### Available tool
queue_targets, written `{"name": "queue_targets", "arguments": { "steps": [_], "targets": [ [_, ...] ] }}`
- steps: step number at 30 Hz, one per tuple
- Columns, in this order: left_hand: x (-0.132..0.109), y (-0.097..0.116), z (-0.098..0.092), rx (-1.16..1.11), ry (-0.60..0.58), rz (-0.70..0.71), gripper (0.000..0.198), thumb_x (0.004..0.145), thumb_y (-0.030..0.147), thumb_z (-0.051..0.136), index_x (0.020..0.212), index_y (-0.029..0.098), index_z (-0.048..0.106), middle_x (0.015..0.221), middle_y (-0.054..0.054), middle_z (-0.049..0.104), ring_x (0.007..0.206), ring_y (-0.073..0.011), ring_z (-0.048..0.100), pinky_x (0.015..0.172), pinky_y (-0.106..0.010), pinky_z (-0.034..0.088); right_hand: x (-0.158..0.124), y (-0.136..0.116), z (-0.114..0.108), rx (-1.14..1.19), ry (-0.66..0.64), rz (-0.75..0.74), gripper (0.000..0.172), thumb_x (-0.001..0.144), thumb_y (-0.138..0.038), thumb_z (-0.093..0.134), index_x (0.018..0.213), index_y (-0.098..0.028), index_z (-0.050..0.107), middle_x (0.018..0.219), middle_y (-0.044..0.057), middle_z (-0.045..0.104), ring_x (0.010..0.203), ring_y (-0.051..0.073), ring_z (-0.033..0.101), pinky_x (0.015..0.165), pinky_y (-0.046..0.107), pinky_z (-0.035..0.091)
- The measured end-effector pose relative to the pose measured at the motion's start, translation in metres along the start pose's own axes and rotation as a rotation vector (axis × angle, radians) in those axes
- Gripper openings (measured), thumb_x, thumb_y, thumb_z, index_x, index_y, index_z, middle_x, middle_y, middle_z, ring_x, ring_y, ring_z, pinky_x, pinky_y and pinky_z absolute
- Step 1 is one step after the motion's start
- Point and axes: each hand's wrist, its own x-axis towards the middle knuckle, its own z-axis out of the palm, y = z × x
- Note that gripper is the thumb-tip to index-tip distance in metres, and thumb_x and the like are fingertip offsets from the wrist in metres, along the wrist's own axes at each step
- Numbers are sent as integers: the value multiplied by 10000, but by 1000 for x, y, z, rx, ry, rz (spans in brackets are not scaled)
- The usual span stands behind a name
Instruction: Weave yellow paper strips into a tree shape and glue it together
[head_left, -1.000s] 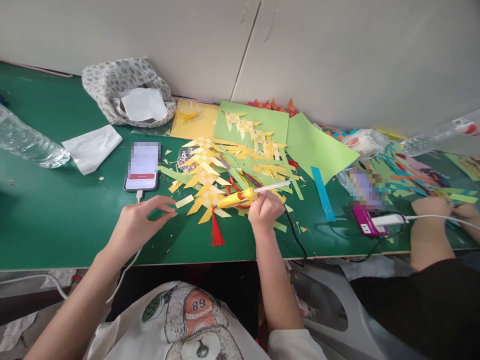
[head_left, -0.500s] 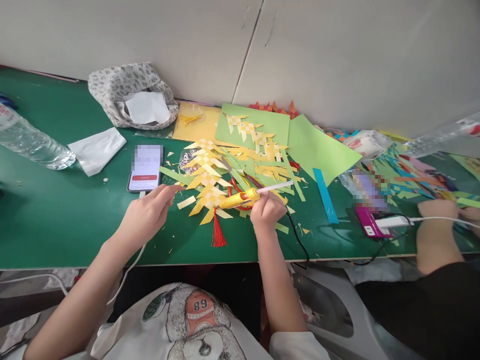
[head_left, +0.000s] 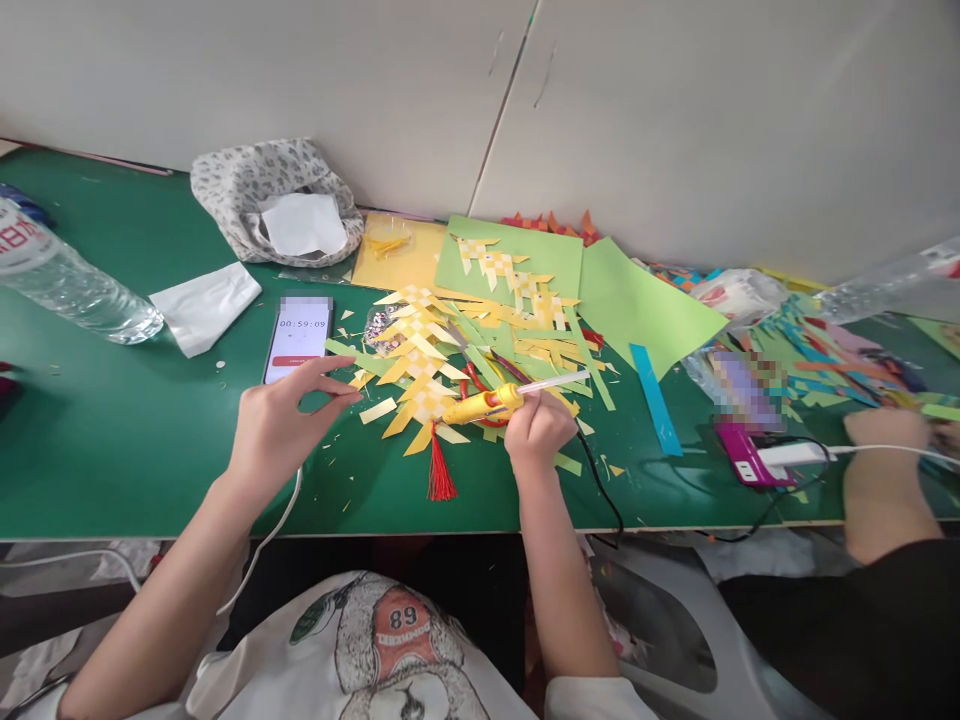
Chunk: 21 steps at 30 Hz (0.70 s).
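Note:
A yellow glue gun (head_left: pixel 480 404) with a clear stick in its back end is gripped by my right hand (head_left: pixel 541 430). Its nozzle points left, at the lower part of a woven yellow-and-white paper fish-bone shape (head_left: pixel 421 370). From that shape's bottom end hangs a red tassel (head_left: pixel 441 468). My left hand (head_left: pixel 289 415) hovers left of the woven paper, over the lower edge of a phone (head_left: pixel 300 335). Its thumb and forefinger are curved with a gap between them, and nothing shows in it.
Paper scraps and red-handled scissors (head_left: pixel 469 380) lie behind the glue gun. Green sheets (head_left: pixel 645 305), a blue strip (head_left: pixel 655 398) and a magenta power socket (head_left: pixel 739 460) are rightward. A cloth bag (head_left: pixel 240 190) and water bottle (head_left: pixel 82 285) stand left. Another person's arm (head_left: pixel 885 485) rests at far right.
My left hand's thumb and fingers have spread apart into a curve. The whole view has shifted slightly. My right hand keeps the glue gun in the same place by the woven paper.

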Motion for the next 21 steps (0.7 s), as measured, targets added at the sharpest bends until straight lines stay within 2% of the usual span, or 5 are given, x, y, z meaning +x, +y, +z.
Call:
{"name": "queue_targets", "arguments": {
  "steps": [3, 6, 11, 17, 21],
  "targets": [
    [-3, -8, 6, -77, -75, 56, 302, 889, 299, 432, 1155, 251, 566, 945, 20, 737, 791, -160, 689, 649, -244, 505, 0, -1, -1, 2, -7, 5, 454, 909, -225, 283, 603, -160, 612, 504, 60, 548, 508, 157, 512, 515, 270, 303],
    [-6, -11, 9, -123, -158, 15, 292, 877, 333, 470, 1145, 244, 543, 918, 12, 740, 808, -168, 689, 649, -245, 510, 1, -2, -1, 5, -18, 13, 456, 906, -231, 279, 603, -161, 612, 499, 58, 537, 499, 155, 502, 511, 267, 300],
    [-9, -12, 9, -110, -59, -62, 293, 730, 443, 669, 928, 243, 588, 753, 26, 721, 750, -182, 674, 638, -252, 501, 3, -3, -2, 1, 15, -12, 460, 902, -221, 282, 584, -157, 608, 480, 55, 531, 476, 147, 491, 488, 260, 285],
    [-8, -16, 13, -218, -228, 105, 287, 910, 357, 422, 1082, 220, 607, 889, -25, 700, 789, -153, 656, 702, -239, 495, 2, -1, -1, -30, -8, -3, 477, 905, -239, 266, 575, -159, 601, 481, 56, 534, 478, 147, 488, 495, 262, 283],
    [-8, -14, 12, -314, -374, 29, 365, 935, 384, 312, 1086, 190, 581, 844, -49, 633, 622, -132, 580, 581, -232, 482, 1, 0, -1, -28, 11, -22, 466, 902, -222, 272, 578, -159, 600, 489, 58, 542, 489, 151, 501, 502, 263, 296]
  ]
}}
